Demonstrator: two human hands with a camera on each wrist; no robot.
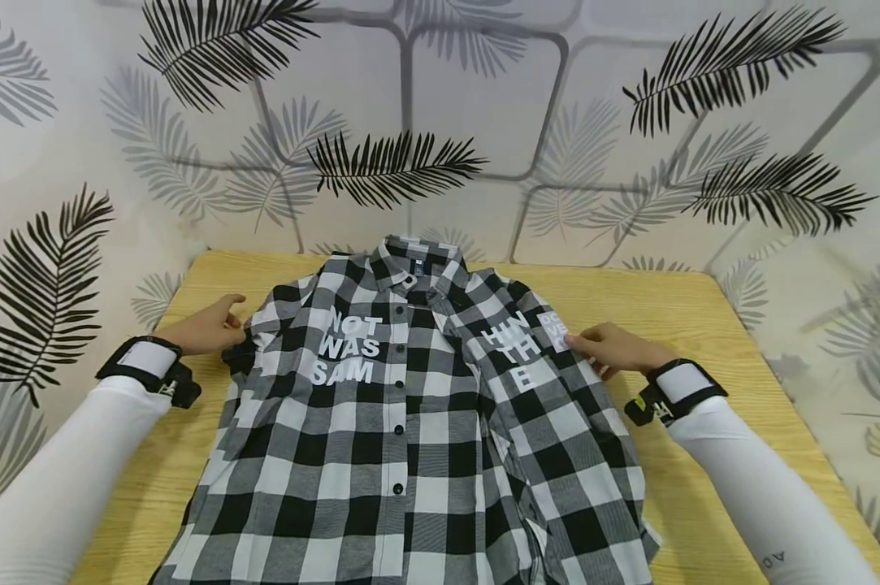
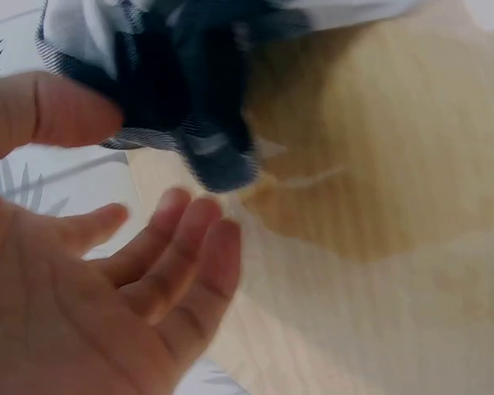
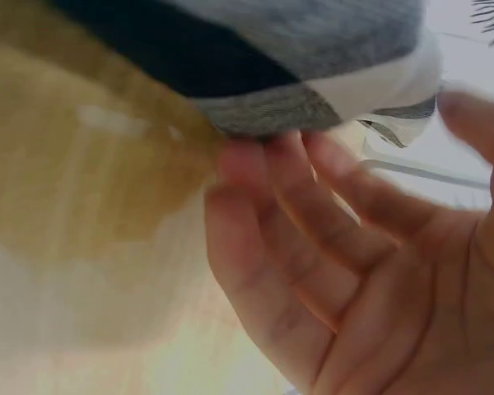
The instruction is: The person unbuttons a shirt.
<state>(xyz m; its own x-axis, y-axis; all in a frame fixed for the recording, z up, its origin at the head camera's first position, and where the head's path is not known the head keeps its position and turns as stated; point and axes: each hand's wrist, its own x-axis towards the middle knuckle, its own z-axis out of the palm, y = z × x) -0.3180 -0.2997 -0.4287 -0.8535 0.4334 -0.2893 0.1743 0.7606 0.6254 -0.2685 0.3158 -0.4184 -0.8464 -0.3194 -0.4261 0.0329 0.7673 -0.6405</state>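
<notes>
A black, grey and white checked button-up shirt (image 1: pixel 432 431) lies front up, its collar (image 1: pixel 421 260) at the far side and white lettering on the chest. On the right, a sleeve (image 1: pixel 557 422) with white letters runs down along the shirt front. My left hand (image 1: pixel 204 327) is beside the left shoulder; the left wrist view shows its fingers (image 2: pixel 193 271) spread loosely below a dark fold of cloth (image 2: pixel 218 123), with the thumb close by the fabric. At the sleeve's outer edge is my right hand (image 1: pixel 622 348), its fingertips (image 3: pixel 243 160) touching the cloth from below, thumb apart from them.
The shirt lies on a light wood table (image 1: pixel 703 325). Behind it stands a pale wall (image 1: pixel 476 106) patterned with black and grey leaves, close along the table's back edge. Each wrist wears a strapped camera.
</notes>
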